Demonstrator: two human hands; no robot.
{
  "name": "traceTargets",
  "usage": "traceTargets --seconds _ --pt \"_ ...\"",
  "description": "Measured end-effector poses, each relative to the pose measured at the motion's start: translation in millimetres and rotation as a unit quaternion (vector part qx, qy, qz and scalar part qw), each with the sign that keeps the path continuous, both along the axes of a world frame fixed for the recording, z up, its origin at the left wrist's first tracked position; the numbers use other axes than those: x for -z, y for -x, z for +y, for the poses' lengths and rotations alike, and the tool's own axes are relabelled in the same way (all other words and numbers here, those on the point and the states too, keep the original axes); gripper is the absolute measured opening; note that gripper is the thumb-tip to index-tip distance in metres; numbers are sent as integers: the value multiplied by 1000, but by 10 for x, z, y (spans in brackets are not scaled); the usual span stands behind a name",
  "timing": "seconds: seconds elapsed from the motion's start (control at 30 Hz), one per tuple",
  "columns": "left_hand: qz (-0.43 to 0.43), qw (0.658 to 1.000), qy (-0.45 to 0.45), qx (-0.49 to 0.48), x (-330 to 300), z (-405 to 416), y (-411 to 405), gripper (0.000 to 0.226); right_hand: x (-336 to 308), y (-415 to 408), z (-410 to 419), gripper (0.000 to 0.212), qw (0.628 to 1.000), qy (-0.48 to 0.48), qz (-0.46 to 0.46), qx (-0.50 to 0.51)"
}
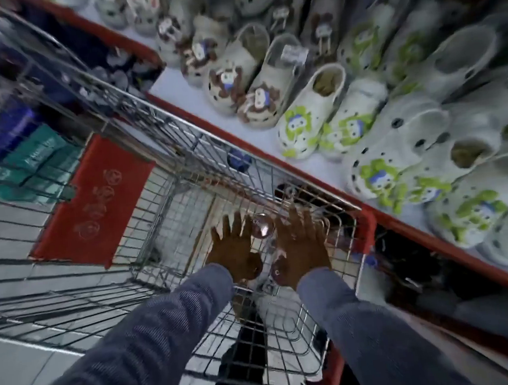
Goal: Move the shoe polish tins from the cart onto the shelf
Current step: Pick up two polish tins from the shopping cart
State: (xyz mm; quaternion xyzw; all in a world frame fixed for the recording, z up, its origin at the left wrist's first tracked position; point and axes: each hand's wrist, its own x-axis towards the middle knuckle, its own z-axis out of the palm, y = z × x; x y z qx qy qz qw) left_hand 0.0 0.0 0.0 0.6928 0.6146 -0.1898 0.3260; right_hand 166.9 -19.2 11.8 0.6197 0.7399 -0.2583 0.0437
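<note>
Shiny round polish tins [262, 226] sat low in the wire cart [162, 157], one right between both splayed, empty hands: left hand [235, 250] at its 8 o'clock, right hand [302, 243] at 4. Shelf [174, 82] waited at 2 o'clock.

your hands reach down into the cart [181, 156], left hand [236, 250] and right hand [302, 243] side by side, fingers spread. one tin [262, 225] lies between the fingertips, another [280, 270] between the wrists, near your right one. the shelf [170, 82] runs along the cart's right side, with clogs [310, 118] in rows on it. boxes [35, 157] sit beyond the cart, at your left.
</note>
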Motion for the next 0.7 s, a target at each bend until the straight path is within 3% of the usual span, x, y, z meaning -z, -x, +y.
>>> traceTargets --seconds 0.13,0.33,0.43,0.57,0.63,0.7 --pt "-19 999 17 28 600 168 13 83 576 108 190 87 991 98 -71 56" --pt "-70 993 3 92 1336 354 -94 85 1308 305 267 66 976 133 -111 131" --pt "-83 992 -32 92 1398 417 -144 70 1455 249 331 53 980 119 -128 98" --pt "-81 985 -106 111 1071 460 -99 30 1116 193 478 37 977 110 -95 158" --pt "-104 983 -124 83 768 445 -49 37 741 158 505 44 980 99 -44 166" --pt "-125 983 -130 -24 353 410 27 46 283 116 532 55 983 91 14 160"
